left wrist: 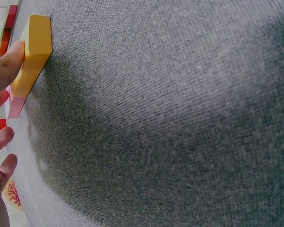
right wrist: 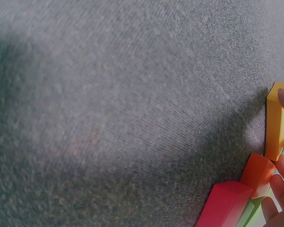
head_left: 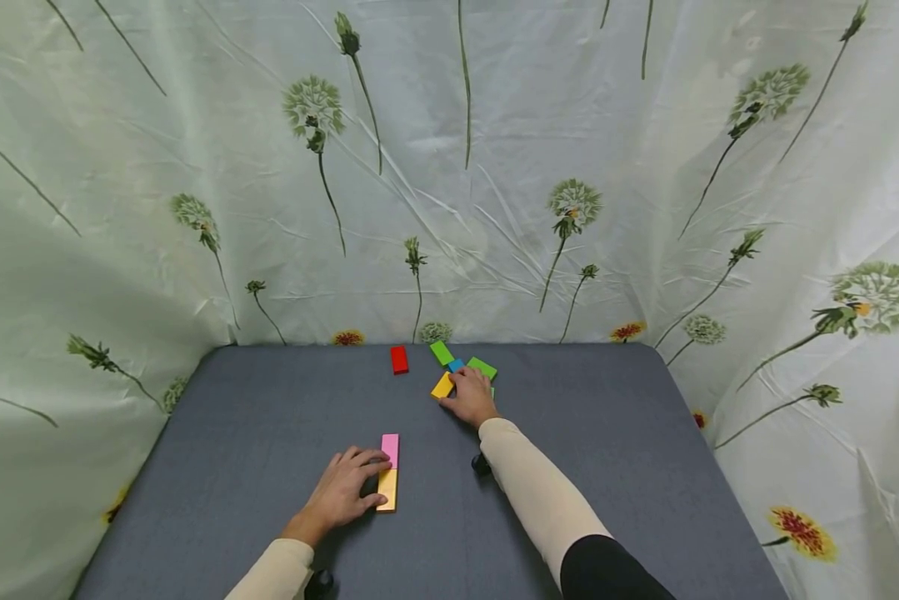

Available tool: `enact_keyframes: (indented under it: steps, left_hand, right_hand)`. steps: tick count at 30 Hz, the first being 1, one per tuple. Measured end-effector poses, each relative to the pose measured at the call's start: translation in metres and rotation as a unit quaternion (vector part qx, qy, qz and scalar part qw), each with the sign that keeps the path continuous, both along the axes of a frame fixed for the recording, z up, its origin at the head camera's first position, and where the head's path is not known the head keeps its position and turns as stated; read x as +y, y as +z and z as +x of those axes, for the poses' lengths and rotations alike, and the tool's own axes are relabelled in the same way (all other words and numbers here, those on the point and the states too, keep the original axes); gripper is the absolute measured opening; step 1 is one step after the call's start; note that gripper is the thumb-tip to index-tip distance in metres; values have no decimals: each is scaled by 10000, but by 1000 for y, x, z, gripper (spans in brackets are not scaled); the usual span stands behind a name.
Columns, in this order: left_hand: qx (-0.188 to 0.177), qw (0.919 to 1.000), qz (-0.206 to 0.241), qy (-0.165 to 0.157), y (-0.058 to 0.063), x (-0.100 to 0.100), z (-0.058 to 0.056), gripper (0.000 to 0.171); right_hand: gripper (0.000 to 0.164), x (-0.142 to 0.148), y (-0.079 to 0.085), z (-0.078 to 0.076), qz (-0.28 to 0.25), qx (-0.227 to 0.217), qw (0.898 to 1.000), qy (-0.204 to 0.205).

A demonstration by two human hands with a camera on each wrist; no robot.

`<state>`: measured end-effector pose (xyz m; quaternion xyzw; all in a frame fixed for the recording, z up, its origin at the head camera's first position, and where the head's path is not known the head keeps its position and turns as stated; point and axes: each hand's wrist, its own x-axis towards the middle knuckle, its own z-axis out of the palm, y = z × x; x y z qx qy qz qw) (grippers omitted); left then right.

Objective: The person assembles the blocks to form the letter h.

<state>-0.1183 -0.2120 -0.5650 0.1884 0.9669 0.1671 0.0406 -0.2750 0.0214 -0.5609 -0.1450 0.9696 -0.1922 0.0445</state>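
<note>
"Curtain (head_left: 82, 275) with printed dandelions, at left, behind and at right of a dark table (head_left: 254, 417): what lies foremost from the left?"

"Left hand (head_left: 344, 487), lower centre-left of the head view, fingers spread. Its thumb touches the amber block (head_left: 387, 493); a fingertip reaches the pink block (head_left: 390, 447), set end to end above it. The fingers cover part of both left edges. A black object (head_left: 319, 585) beside the cuff is cut off below."

"And farther right?"

"Red block (head_left: 399, 360), alone near the table's far edge; then the yellow block (head_left: 442, 387), just right of frame centre, pinched at its ends between the thumb and fingers of the right hand (head_left: 474, 397). Above the hand lie a green block (head_left: 442, 352), a partly covered blue block (head_left: 456, 364) and a second green block (head_left: 483, 367)."

"What does the hand obstruct?"

"Orange block (right wrist: 257, 175) and crimson block (right wrist: 225, 204), hidden in the head view but visible at lower right of the right wrist view, the crimson one cut off by the lower edge. A green sliver (head_left: 492, 392) shows at the hand's right; its full shape cannot be made out. The sleeve (head_left: 535, 487) runs to lower right."
</note>
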Motion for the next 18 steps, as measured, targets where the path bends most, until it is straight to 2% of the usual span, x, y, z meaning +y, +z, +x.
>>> enact_keyframes:
  steps: [6,13,18]
  left_hand:
    - [-34,10000,-49,40,1,1,-1,49]
    - [-5,10000,-74,20,0,0,-2,49]
    - [-72,9999,-145,53,0,0,-2,49]
  right_hand:
    - [50,-1,0,-2,-89,-135,9999,-24]
    - [51,0,-1,-4,-295,-148,9993,145]
    - [53,-4,4,-3,-819,-312,9956,316]
